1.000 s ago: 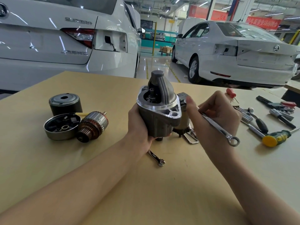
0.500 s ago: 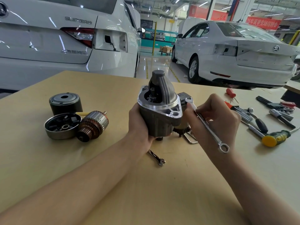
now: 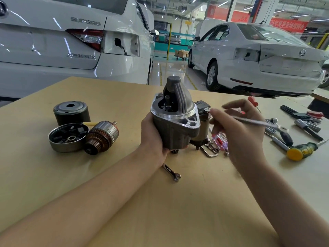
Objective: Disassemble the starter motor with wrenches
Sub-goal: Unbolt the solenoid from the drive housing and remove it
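Left grip: the left hand [image 3: 153, 134] is wrapped round the grey cast-metal starter motor housing [image 3: 175, 122], fingers curled beneath it; the housing is held upright, its lower end close over the tan wooden counter [image 3: 178, 211].
Right grip: the right hand [image 3: 238, 125] is closed loosely on the slim silver combination wrench [image 3: 252, 122]; the exact finger positions cannot be told because of motion blur.
Wrench head: it is seated at a small bolt [image 3: 206, 109] on top of the dark solenoid part [image 3: 203, 106], just inboard of the right grip, beside the housing.
Slip risk: since the shank is held only lightly, the head could be thrown off the bolt by a hard pull, and the bolt corners could be rounded.
Knuckle risk: if the head slips, the right grip could be driven into the housing flange directly beside it.
Twist risk: the housing is steadied by one hand alone, so it could be turned or dropped by the wrench torque.
Loss risk: a freed bolt could be lost among the scattered screwdrivers [image 3: 302, 148] outboard of the right grip.
Loose parts: the copper-wound armature [image 3: 101, 137] and the round black end cap [image 3: 71, 113] lie well outboard of the left grip; the armature could be rolled by a knock.
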Demonstrator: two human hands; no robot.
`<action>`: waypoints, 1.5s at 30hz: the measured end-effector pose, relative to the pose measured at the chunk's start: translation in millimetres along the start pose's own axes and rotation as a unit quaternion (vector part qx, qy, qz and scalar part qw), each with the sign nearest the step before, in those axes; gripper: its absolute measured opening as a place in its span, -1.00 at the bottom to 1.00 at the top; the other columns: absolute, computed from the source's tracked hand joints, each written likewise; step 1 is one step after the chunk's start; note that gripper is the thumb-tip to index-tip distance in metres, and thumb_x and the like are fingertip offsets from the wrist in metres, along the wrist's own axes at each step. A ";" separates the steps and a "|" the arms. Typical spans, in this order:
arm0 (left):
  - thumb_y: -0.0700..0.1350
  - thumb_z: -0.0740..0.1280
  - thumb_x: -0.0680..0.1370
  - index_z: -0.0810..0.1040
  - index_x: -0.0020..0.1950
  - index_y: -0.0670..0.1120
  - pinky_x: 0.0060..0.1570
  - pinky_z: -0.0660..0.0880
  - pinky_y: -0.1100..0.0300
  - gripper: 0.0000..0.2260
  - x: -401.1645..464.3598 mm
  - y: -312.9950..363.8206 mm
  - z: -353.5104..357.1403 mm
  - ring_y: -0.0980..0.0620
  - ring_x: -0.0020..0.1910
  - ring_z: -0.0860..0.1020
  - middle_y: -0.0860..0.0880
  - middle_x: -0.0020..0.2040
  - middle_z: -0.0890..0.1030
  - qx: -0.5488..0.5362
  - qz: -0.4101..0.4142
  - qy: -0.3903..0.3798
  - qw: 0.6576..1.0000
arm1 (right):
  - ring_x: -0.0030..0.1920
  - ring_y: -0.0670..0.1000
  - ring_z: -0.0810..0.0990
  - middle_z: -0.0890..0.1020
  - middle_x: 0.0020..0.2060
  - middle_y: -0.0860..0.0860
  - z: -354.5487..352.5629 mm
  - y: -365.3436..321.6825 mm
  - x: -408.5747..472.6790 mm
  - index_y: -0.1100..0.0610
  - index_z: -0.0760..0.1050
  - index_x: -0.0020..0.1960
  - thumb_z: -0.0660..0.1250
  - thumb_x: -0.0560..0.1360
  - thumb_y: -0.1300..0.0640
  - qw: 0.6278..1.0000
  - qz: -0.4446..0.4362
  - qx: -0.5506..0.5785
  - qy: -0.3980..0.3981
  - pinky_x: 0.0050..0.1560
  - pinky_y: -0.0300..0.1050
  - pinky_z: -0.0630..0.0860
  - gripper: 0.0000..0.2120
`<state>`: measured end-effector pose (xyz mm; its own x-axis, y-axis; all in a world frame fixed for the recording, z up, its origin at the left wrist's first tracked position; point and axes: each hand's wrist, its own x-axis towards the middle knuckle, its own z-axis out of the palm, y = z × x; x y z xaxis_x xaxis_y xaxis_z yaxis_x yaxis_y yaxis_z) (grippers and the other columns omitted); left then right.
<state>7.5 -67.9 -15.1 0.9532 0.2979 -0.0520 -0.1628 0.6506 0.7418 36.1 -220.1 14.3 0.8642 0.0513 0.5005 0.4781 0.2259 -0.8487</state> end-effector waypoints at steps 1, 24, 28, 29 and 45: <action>0.06 0.08 0.61 0.66 0.01 -0.02 -0.32 0.60 0.15 -0.64 0.2 0.1 0.3 0.01 -0.23 0.70 -0.03 -0.13 0.72 0.001 -0.003 0.000 1.000 | -0.50 -0.01 0.56 0.63 -0.44 0.09 -1.9 -1.4 2.6 0.15 0.46 -0.08 0.44 0.41 0.36 0.999 0.035 0.034 0.000 -0.42 -0.19 0.51 -0.78; 0.04 0.08 0.60 0.66 -0.01 -0.06 -0.36 0.60 0.15 -0.63 -0.2 1.9 0.5 0.01 -0.29 0.69 -0.04 -0.18 0.71 -0.010 -0.017 -0.003 1.000 | -0.46 0.04 0.61 0.62 -0.44 0.06 -5.5 -6.8 4.1 0.09 0.46 -0.31 0.40 0.42 0.31 0.998 -0.063 0.017 0.003 -0.41 -0.19 0.53 -0.78; 0.04 0.09 0.60 0.66 -0.03 -0.05 -0.38 0.60 0.16 -0.63 -0.8 1.6 0.6 0.01 -0.30 0.69 -0.04 -0.21 0.71 -0.015 -0.014 -0.001 1.000 | -0.45 0.05 0.66 0.62 -0.45 0.10 1.9 -4.3 -3.6 0.12 0.37 -0.36 0.45 0.41 0.32 0.994 -0.102 -0.045 0.011 -0.42 -0.17 0.56 -0.69; 0.05 0.09 0.60 0.66 -0.04 -0.05 -0.38 0.60 0.16 -0.63 -0.6 1.5 0.3 0.01 -0.30 0.69 -0.04 -0.21 0.71 -0.014 -0.014 0.000 1.000 | -0.46 0.04 0.66 0.62 -0.44 0.12 3.0 -3.2 -4.8 0.14 0.36 -0.36 0.45 0.42 0.32 0.992 -0.107 -0.062 0.017 -0.42 -0.17 0.56 -0.69; 0.06 0.07 0.60 0.65 0.05 -0.06 -0.37 0.58 0.16 -0.61 -1.4 1.5 -0.4 0.01 -0.29 0.68 -0.06 -0.17 0.71 0.004 -0.015 -0.006 1.000 | -0.49 0.18 0.48 0.49 -0.50 0.16 0.9 9.0 -6.8 0.30 0.38 -0.37 0.44 0.42 0.31 0.902 -0.309 -0.300 -0.016 -0.49 -0.01 0.42 -0.71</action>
<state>5.8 -67.1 -14.1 0.9603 0.2709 -0.0660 -0.1328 0.6526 0.7459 34.4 -217.5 3.5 0.4037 0.1268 0.9061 0.8742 -0.3456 -0.3412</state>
